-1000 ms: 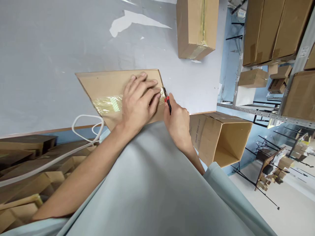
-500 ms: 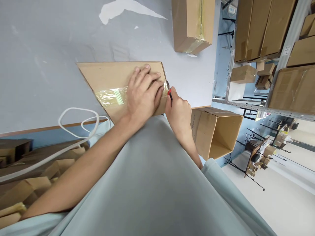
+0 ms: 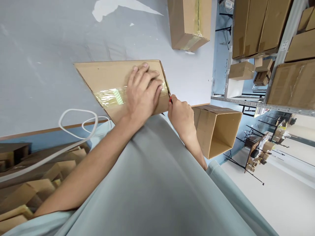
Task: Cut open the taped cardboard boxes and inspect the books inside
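A brown cardboard carton lies on the grey tabletop in front of me; how deep it is, I cannot tell. Clear, shiny packing tape runs across its upper face, with a greenish patterned patch under it. My left hand rests palm down over the tape, fingers extended on the cardboard. At the carton's right edge, my right hand is wrapped round a red and black box cutter. Most of the cutter is hidden in the fist, and its tip is at the edge by the tape's end.
A taped box stands farther back on the table. An open carton is right of my right hand, beyond the table edge. A white cable loops at left, above several open boxes. Shelving with cartons stands at right.
My right hand has drawn the box cutter toward me along the carton's right edge, and less of the cutter shows. The left hand stays on the carton. The whole view has shifted slightly.
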A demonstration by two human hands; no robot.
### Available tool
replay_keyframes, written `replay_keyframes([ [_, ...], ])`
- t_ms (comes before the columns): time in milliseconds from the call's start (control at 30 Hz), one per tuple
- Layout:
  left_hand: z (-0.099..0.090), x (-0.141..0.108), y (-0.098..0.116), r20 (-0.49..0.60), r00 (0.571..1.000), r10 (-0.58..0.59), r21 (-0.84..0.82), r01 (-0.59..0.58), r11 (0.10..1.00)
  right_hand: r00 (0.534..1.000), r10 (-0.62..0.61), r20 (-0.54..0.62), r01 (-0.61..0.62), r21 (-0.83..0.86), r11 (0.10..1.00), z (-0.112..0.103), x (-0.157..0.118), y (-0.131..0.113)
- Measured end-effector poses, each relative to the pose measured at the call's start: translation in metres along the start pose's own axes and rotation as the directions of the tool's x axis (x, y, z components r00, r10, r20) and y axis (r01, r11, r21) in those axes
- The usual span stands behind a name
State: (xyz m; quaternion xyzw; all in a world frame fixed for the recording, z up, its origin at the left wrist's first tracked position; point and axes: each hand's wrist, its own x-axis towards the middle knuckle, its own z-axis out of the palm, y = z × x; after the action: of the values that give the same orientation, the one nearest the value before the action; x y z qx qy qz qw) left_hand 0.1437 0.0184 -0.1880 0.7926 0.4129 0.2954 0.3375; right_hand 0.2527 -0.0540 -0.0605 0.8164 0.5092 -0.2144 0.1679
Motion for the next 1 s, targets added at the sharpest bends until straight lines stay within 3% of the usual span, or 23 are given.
replay_keyframes([
  [133,-0.005,-0.003,-0.006,-0.087,0.995,0.048,-0.006,-0.049,0.999,0.999,-0.042,-0.03,0.045,0.113,0.993,-0.004,-0.022,0.022],
  [233,-0.021,-0.016,-0.017,-0.123,0.99,0.067,-0.004,-0.068,0.998,0.981,-0.021,-0.194,0.086,0.333,0.939,0.009,-0.022,0.056],
  [300,-0.036,-0.029,-0.027,-0.136,0.989,0.05,0.002,-0.05,0.999,0.962,0.015,-0.271,0.13,0.509,0.851,0.03,0.007,0.079],
  [367,-0.053,-0.046,-0.038,-0.166,0.986,0.021,0.005,-0.021,1.0,0.974,0.01,-0.228,0.153,0.683,0.714,0.06,0.058,0.088],
  [433,-0.071,-0.064,-0.051,-0.217,0.976,-0.016,0.003,0.017,1.0,0.995,0.002,-0.101,0.08,0.802,0.591,0.092,0.113,0.079],
  [500,-0.09,-0.085,-0.061,-0.281,0.958,-0.049,0.002,0.052,0.999,0.999,-0.041,-0.027,0.045,0.848,0.527,0.119,0.155,0.057],
  [567,-0.106,-0.106,-0.068,-0.353,0.932,-0.08,0.021,0.093,0.995,0.991,-0.131,-0.02,0.081,0.871,0.485,0.137,0.176,0.033],
  [633,-0.121,-0.127,-0.071,-0.427,0.897,-0.115,0.064,0.157,0.985,0.975,-0.212,-0.059,0.154,0.872,0.465,0.144,0.178,0.015],
  [733,-0.134,-0.149,-0.076,-0.506,0.844,-0.181,0.06,0.243,0.968,0.961,-0.239,-0.14,0.246,0.828,0.504,0.138,0.162,0.006],
  [800,-0.135,-0.155,-0.083,-0.507,0.832,-0.226,-0.022,0.249,0.968,0.957,-0.209,-0.201,0.287,0.769,0.571,0.125,0.148,0.012],
  [1000,-0.091,-0.133,-0.132,-0.369,0.855,-0.365,-0.282,0.271,0.92,0.9,-0.111,-0.421,0.319,0.464,0.826,0.08,0.121,0.034],
])
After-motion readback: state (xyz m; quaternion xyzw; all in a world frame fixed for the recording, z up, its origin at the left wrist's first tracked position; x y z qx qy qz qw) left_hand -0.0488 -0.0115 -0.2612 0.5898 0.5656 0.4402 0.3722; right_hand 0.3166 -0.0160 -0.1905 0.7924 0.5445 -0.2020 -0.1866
